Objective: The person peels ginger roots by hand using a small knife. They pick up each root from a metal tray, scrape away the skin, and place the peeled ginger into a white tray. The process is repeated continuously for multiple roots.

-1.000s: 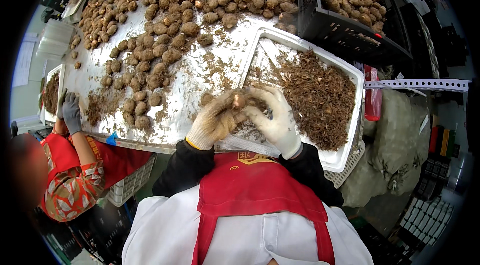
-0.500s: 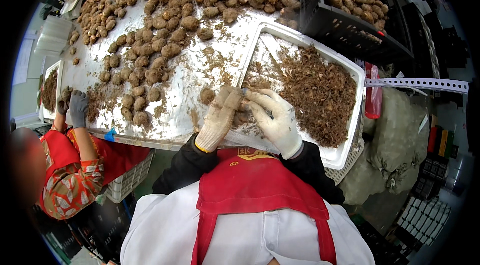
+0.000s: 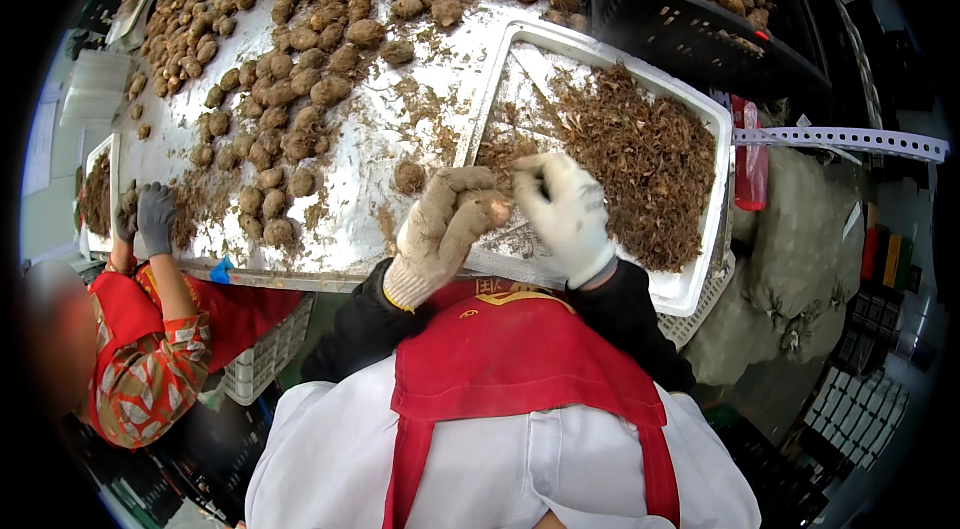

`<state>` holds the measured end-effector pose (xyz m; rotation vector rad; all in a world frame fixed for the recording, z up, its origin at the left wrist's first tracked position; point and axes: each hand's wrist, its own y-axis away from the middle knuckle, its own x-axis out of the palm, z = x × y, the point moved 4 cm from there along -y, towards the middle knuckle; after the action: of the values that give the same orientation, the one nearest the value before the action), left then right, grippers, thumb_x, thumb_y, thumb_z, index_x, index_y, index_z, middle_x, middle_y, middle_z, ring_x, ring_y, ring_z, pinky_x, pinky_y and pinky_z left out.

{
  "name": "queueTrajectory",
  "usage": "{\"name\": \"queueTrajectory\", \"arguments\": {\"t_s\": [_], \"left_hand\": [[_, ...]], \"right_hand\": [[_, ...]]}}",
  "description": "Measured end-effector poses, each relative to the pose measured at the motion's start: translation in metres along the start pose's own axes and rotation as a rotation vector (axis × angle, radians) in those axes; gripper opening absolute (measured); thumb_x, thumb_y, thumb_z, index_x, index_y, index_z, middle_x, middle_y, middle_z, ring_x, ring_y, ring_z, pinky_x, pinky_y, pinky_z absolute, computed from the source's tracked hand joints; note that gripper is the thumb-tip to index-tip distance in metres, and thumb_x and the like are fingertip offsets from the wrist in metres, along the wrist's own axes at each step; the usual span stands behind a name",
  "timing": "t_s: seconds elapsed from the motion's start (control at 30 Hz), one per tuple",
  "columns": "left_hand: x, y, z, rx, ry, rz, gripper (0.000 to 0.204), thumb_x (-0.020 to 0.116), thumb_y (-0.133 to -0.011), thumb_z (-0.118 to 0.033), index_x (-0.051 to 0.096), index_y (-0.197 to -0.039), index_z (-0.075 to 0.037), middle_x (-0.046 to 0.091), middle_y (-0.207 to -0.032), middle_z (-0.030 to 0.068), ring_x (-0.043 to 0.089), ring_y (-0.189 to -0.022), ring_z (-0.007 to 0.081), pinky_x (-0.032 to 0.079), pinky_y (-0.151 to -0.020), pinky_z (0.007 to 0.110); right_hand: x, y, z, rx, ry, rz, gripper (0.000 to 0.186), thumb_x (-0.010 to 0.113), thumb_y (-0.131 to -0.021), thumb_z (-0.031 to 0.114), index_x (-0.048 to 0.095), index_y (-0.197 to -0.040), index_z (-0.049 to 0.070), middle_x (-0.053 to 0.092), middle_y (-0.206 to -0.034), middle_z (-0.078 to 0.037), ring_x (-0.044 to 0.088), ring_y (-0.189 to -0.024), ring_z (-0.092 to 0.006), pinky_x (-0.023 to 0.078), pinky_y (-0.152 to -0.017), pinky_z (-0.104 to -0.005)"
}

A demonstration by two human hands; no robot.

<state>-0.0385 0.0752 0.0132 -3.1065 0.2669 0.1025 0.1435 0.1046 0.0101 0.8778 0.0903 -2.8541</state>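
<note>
Head view: your left hand (image 3: 440,234) has closed round a muddy brown tuber (image 3: 487,209), lifted since a moment ago over the white tray (image 3: 700,294) rim, while your right hand (image 3: 565,209) pinches at it, dropping peelings (image 3: 640,154) inside.

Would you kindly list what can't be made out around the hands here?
Head view only:
- Bulb in left hand: mostly hidden by the glove's fingers.
- Right hand: whether it pinches anything is too small to tell.
- Crate: cut off by the upper edge.
- Co-worker's glove: anything it holds is hidden.
</note>
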Motion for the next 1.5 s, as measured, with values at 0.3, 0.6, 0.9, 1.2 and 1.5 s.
{"name": "queueTrajectory", "arguments": {"t_s": [0.3, 0.6, 0.9, 1.2, 1.5], "left_hand": [[0.015, -0.002, 0.022, -0.169, 0.331, 0.082, 0.045, 0.047, -0.109, -0.034, 0.045, -0.137, 0.001, 0.061, -0.098, 0.0064, 0.06, -0.083, 0.0132, 0.052, -0.075, 0.029], [0.019, -0.002, 0.015, -0.262, 0.165, 0.064, 0.057, 0.042, -0.106, -0.04, 0.042, -0.143, 0.003, 0.057, -0.111, 0.0079, 0.057, -0.091, 0.014, 0.05, -0.073, 0.027], [0.016, -0.002, 0.031, -0.132, 0.09, -0.021, 0.049, 0.04, -0.109, -0.037, 0.047, -0.141, 0.0, 0.061, -0.108, 0.0106, 0.062, -0.082, 0.0138, 0.054, -0.071, 0.029], [0.012, 0.001, 0.054, 0.043, -0.126, -0.012, 0.036, 0.044, -0.105, -0.004, 0.045, -0.139, 0.003, 0.052, -0.134, 0.021, 0.062, -0.105, 0.0273, 0.059, -0.084, 0.036], [0.027, 0.003, 0.054, -0.091, 0.408, 0.054, 0.046, 0.051, -0.107, -0.034, 0.043, -0.141, -0.004, 0.057, -0.126, 0.0071, 0.06, -0.095, 0.0106, 0.051, -0.072, 0.022]], "right_hand": [[-0.018, 0.011, 0.009, -0.08, -0.299, -0.02, 0.025, 0.067, -0.097, 0.02, 0.07, -0.114, 0.002, 0.068, -0.1, -0.014, 0.068, -0.089, -0.0251, 0.054, -0.079, -0.036], [-0.004, 0.006, -0.006, 0.023, -0.09, -0.037, 0.017, 0.062, -0.097, 0.016, 0.07, -0.107, 0.003, 0.069, -0.099, -0.017, 0.069, -0.087, -0.0291, 0.053, -0.077, -0.0382], [-0.012, 0.012, 0.03, -0.286, -0.045, -0.043, 0.021, 0.071, -0.091, 0.021, 0.068, -0.104, 0.004, 0.066, -0.094, -0.015, 0.067, -0.081, -0.0293, 0.053, -0.073, -0.04], [-0.012, 0.013, -0.019, 0.05, -0.144, -0.07, 0.023, 0.07, -0.091, 0.011, 0.067, -0.111, 0.0, 0.07, -0.109, -0.02, 0.07, -0.095, -0.0332, 0.055, -0.082, -0.0402], [-0.011, 0.013, 0.019, -0.095, -0.134, 0.024, 0.02, 0.062, -0.09, 0.007, 0.068, -0.108, -0.001, 0.071, -0.102, -0.019, 0.069, -0.095, -0.0321, 0.053, -0.084, -0.0377]]}}
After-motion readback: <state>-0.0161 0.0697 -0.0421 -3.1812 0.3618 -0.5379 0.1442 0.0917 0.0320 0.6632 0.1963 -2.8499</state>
